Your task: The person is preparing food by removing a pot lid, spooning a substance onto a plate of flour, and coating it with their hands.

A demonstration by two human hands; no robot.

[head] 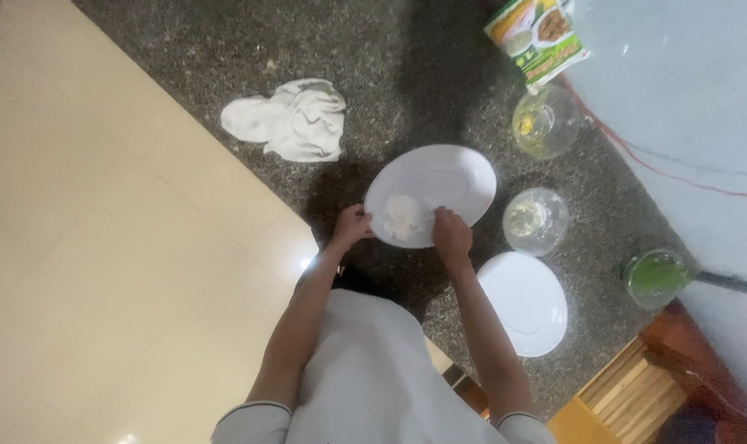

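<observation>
While the person leaned over it, the dark speckled stone counter (pixel 390 74) took up most of the view, with pale floor tiles (pixel 102 247) to one side and a light blue wall (pixel 686 82) to the other. On the counter, a white oval plate (pixel 451 177) lay in front of the person, and a small heap of white flour-like powder (pixel 402 218) sat at its near end. A second white plate (pixel 525 300) lay near it, closer to the person's right arm. A crumpled white cloth (pixel 295 119) lay well apart from the plates, toward the floor side. Two clear glass bowls stood beside the oval plate: one with a yellowish residue (pixel 546 122), and a smaller one (pixel 536 220) just beside the plate's rim. A green and orange food packet (pixel 538 37) lay beyond the bowls, and a glass of green liquid (pixel 654 278) stood near the wall. The left hand (pixel 351 226) gripped the near edge of the oval plate, fingers curled on the rim. The right hand (pixel 452 230) rested on the plate just beside the powder, fingers bent downward; whether they pinched any powder could not be told.
</observation>
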